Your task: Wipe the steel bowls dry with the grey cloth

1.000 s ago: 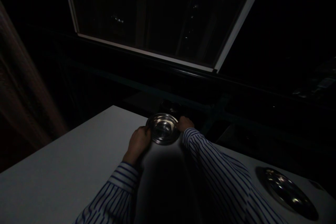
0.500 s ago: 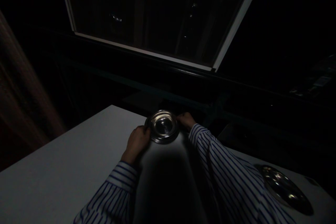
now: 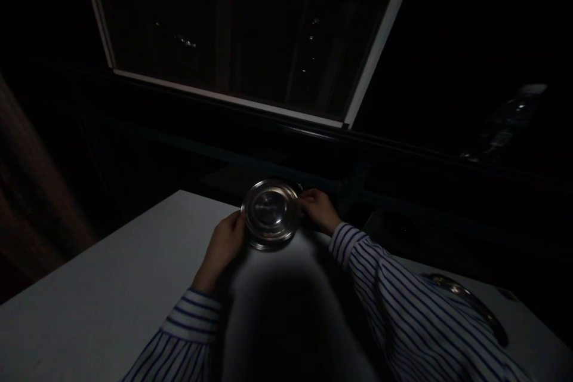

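A round, shiny metal dish point(image 3: 270, 209) with stepped, ring-like edges is near the far edge of the white table. A second metal rim shows just below its near side; whether that is a separate piece, I cannot tell. My left hand point(image 3: 226, 243) is closed on the dish's left edge, its thumb along the rim. On the right edge, my right hand point(image 3: 319, 208) pinches the rim between thumb and fingers. The undersides of the fingers are hidden, and the scene is very dark.
The white table point(image 3: 134, 268) carries a dark shadow in front of me. At right, a shiny metal oval piece point(image 3: 468, 298) lies partly behind my striped sleeve. A clear bottle point(image 3: 508, 122) stands beyond, near a white-framed window point(image 3: 224, 98). A curtain point(image 3: 36, 191) hangs at left.
The dish looks slightly larger and its top faces me more, with a rim now visible below it. My left fingers have shifted along its edge. The whole view has moved somewhat.
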A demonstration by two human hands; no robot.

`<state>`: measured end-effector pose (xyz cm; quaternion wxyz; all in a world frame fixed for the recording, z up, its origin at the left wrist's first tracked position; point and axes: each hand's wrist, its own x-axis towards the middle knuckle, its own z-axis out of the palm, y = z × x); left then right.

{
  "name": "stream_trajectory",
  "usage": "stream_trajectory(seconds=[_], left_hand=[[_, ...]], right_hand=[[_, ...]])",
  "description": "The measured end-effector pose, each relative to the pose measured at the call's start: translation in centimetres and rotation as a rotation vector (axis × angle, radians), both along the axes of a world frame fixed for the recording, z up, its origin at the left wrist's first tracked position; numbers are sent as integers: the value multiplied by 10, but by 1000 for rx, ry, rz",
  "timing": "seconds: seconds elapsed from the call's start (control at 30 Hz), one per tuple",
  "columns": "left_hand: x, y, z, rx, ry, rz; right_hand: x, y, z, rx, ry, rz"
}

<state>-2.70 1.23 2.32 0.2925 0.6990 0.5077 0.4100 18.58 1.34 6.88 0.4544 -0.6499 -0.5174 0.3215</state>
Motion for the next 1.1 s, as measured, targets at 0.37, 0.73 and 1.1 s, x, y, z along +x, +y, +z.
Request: stream_trajectory(seconds=[0.37,0.73,1.1], left_hand=[[30,-37,30,-144,-183,-148],[98,-95,27,-421,-359,-226],[134,-138,-22,-773,-562,-404]], right_hand=[[42,-90,34,-105,-166,97],[98,-176,13,-237,-133,111],[133,-230,-38,-284,-18,73]])
